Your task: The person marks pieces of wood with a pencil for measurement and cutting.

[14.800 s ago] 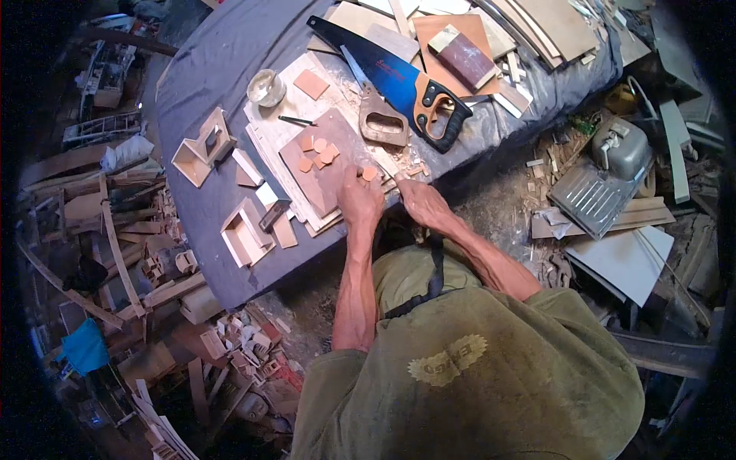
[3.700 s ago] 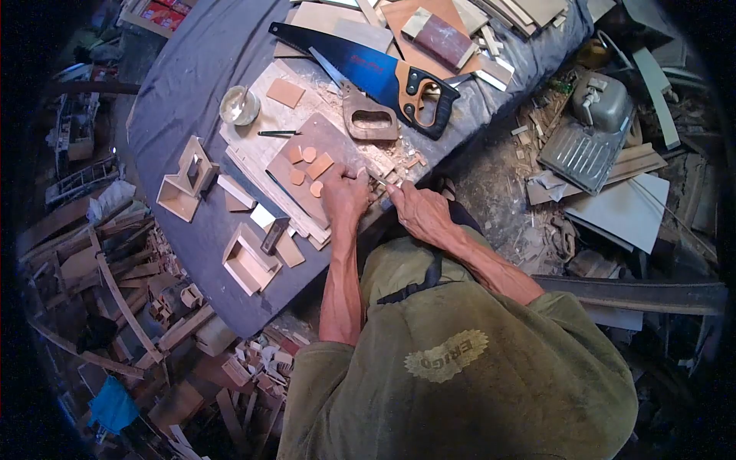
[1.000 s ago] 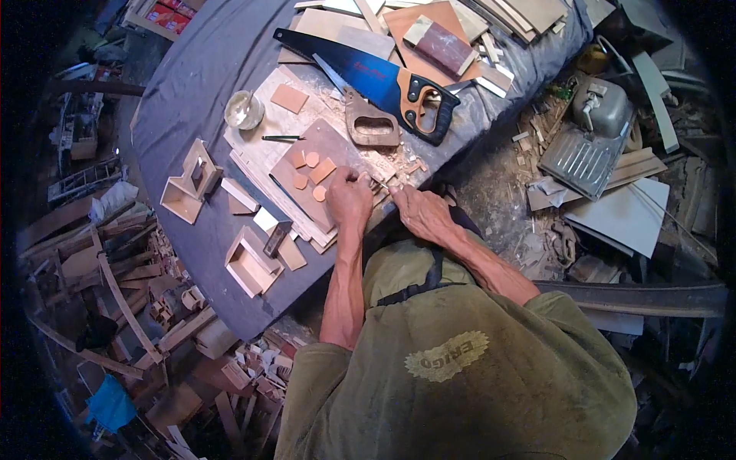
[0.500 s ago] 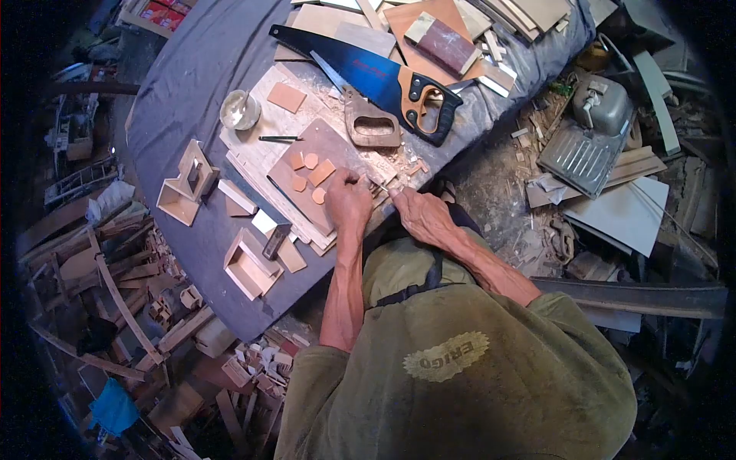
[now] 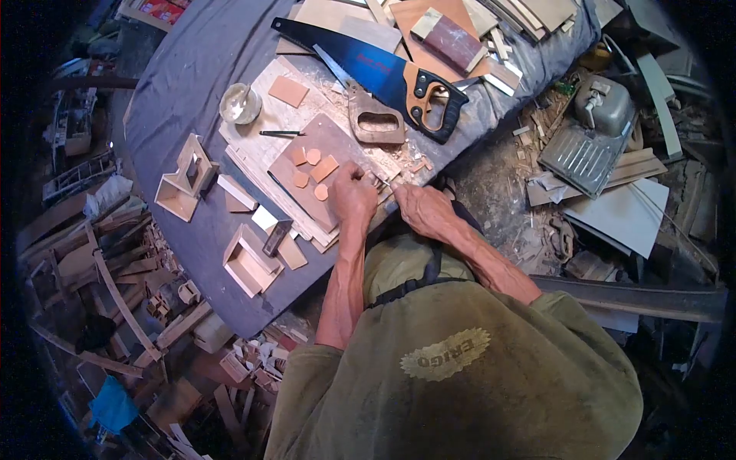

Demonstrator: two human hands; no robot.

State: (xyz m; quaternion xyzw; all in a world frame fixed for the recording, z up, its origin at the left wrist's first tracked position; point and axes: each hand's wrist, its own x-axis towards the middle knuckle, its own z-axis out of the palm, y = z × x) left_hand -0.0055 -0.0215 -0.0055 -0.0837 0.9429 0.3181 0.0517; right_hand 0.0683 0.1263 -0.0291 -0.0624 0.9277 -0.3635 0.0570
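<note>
My left hand point(image 5: 353, 198) pinches a small wood piece point(image 5: 371, 179) against the board point(image 5: 322, 138) to steady it; my right hand point(image 5: 420, 211), just beside, grips a thin blade, trimming its edge.

The left hand point(image 5: 353, 198) pinches a small wood piece point(image 5: 371, 179) at the table edge point(image 5: 253, 326). The right hand point(image 5: 422, 211) is just beside it. Two saws point(image 5: 383, 73) lie behind.
</note>
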